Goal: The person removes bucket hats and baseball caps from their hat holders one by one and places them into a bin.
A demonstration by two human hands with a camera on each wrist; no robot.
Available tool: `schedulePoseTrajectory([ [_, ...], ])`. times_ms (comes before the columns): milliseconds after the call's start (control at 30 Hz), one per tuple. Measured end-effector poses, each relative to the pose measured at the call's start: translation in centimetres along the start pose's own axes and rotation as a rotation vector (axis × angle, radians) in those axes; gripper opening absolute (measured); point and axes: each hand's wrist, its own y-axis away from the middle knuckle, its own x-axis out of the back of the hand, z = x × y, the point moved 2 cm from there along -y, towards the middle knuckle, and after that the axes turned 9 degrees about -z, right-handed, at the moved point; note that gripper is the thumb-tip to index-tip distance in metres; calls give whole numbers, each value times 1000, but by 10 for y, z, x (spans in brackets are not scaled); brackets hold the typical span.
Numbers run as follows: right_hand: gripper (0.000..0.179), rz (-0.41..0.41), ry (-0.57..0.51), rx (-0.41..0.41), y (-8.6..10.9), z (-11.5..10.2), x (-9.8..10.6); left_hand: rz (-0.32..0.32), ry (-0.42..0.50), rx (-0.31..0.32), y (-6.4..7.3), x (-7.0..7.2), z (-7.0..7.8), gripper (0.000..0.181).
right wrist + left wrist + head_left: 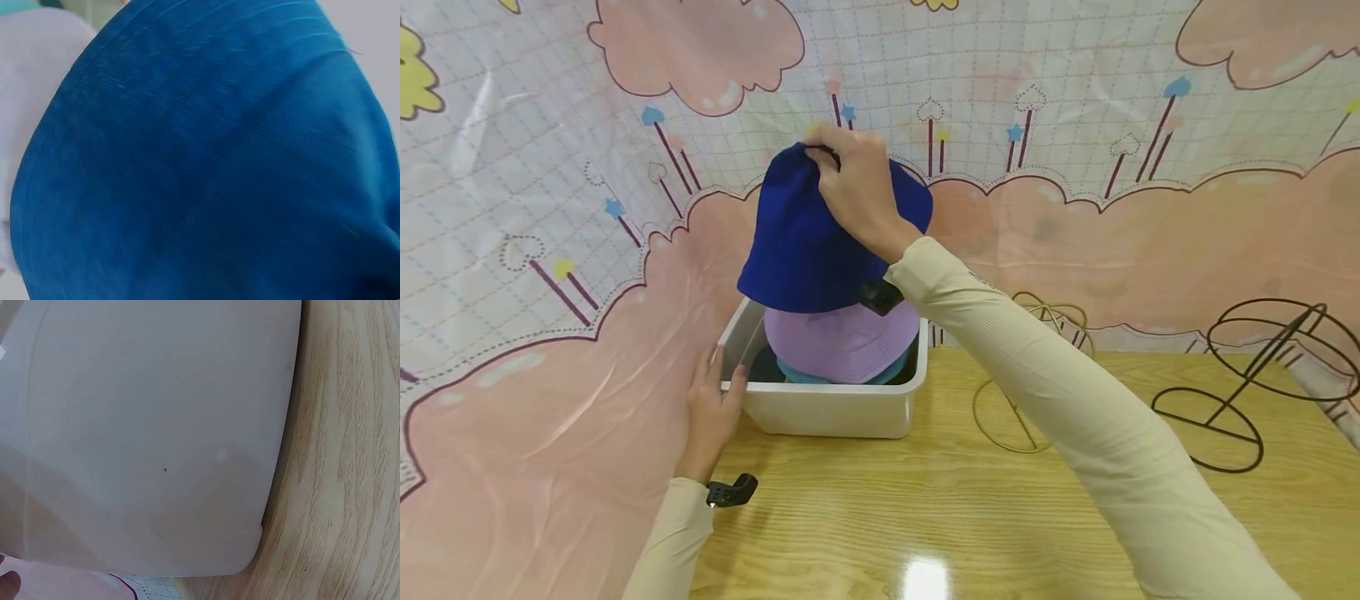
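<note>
My right hand [857,183] pinches a blue bucket hat [801,242] by its crown and holds it up over a white bin [827,410]. The hat's brim hangs down and fills most of the right wrist view. Inside the bin a lilac bucket hat [842,346] lies on top of a teal hat [880,372]. At the bin's front left corner my left hand [711,408] rests on the rim with its fingers extended. The left wrist view is mostly the bin's pale outer wall [156,437].
On the wooden table [865,508], to the right of the bin, stands a black wire hat stand [1232,392]. A gold wire stand [1011,417] is partly hidden behind my right arm. A cloud-patterned sheet [1037,233] hangs behind and along the left side.
</note>
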Motion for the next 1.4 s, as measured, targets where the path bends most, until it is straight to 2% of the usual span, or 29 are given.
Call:
schedulePoseTrajectory([
  [167,17,-262,118,-103,10,3,-8,-1,5,15,0,2,1,54],
  [300,22,-452,164,-122,19,6,-15,-4,4,21,-1,2,0,54],
  [400,23,-532,169,-116,23,9,-21,-9,3,37,-1,1,1,54],
  [467,23,-522,159,-108,23,11,-21,-17,3,51,0,1,1,55],
  [600,21,-371,107,-96,16,9,-11,-28,6,64,1,-1,1,55],
  [733,21,-227,29,-119,6,8,1,-21,10,52,1,-1,2,54],
  [867,20,-152,-11,-113,-1,9,4,-19,8,40,-1,-1,3,54],
  [967,20,-217,18,-94,-1,13,-2,-23,10,44,-1,-2,4,54],
  [1100,22,-426,107,-88,9,24,-16,-23,10,47,0,-3,4,55],
  [1167,23,-497,148,-81,16,30,-22,-21,11,46,1,-4,5,54],
  [1400,26,-633,199,-40,34,34,-31,-13,9,50,-1,-1,3,55],
])
